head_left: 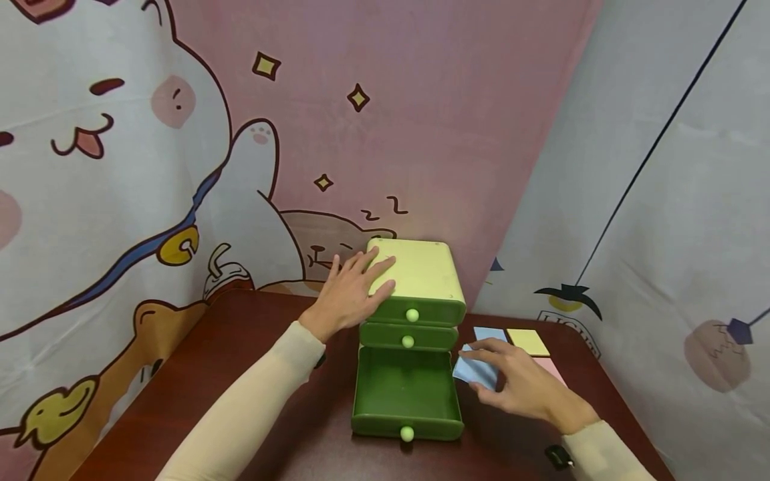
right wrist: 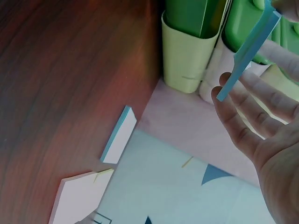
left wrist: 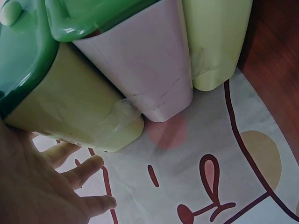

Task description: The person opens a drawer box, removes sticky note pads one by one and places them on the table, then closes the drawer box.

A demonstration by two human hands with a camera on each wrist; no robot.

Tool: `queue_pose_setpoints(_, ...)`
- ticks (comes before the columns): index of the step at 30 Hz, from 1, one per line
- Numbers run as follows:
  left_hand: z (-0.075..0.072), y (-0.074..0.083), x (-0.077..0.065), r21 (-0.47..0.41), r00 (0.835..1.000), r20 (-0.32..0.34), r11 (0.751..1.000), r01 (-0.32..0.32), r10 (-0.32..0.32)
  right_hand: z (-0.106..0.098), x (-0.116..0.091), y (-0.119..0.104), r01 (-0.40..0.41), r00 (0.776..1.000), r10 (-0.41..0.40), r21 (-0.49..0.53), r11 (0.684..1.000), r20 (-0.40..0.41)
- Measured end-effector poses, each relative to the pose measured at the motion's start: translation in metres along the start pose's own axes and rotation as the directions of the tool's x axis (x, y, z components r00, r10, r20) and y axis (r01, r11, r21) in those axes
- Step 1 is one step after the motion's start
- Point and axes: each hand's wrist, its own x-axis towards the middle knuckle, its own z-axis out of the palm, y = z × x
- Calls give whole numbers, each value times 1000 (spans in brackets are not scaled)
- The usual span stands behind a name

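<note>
A small desktop drawer unit [head_left: 418, 270] with a pale yellow top and green drawers stands on the table. Its bottom drawer [head_left: 406, 387] is pulled out and looks empty; the upper two are closed. My left hand [head_left: 345, 294] rests on the unit's top left side with fingers spread; in the left wrist view the fingers [left wrist: 86, 170] lie along the yellow casing. To the right of the open drawer, my right hand [head_left: 523, 377] pinches a blue sticky note pad [head_left: 475, 371]. The right wrist view shows that pad [right wrist: 250, 53] edge-on, between thumb and fingertips.
Behind the right hand lie another blue sticky note pad [head_left: 490, 332], a yellow pad [head_left: 528, 342] and a partly hidden pink pad [head_left: 550, 369]. The dark red-brown table [head_left: 259, 374] meets a printed cartoon cloth [head_left: 451, 120] at the back and sides.
</note>
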Motion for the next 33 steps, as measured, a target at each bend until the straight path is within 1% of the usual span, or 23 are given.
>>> queue_pose_setpoints(6, 0, -1, 1, 13, 1000, -7, 1000, -6, 6, 2, -3, 11, -49, 998, 47, -25, 998, -48)
queue_pose_setpoints(10, 0, -1, 2, 11, 1000, -7, 1000, -5, 5, 4, -6, 18, -107, 993, 105, -31, 994, -46)
queue_pose_setpoints(15, 0, -1, 1, 4, 1000, -2, 1000, 1, -1, 8, -10, 28, -181, 983, 179, -43, 983, -44)
queue_pose_setpoints(18, 0, -1, 1, 6, 1000, 2, 1000, 0, 0, 10, -11, 32, -226, 973, 223, -56, 972, -54)
queue_pose_setpoints(22, 1, 0, 1, 13, 1000, -10, 1000, -4, 4, 13, -13, 38, -305, 951, 300, -73, 950, -72)
queue_pose_setpoints(24, 1, -1, 1, 13, 1000, -10, 1000, 1, -1, 16, -14, 41, -332, 942, 326, -80, 940, -77)
queue_pose_setpoints(28, 1, -1, -2, 21, 1000, 7, 1000, 11, -11, 24, -17, 46, -354, 934, 347, -101, 930, -78)
queue_pose_setpoints(33, 0, 0, -1, 16, 1000, 1, 1000, 3, -3, 32, -21, 51, -379, 924, 368, -127, 917, -102)
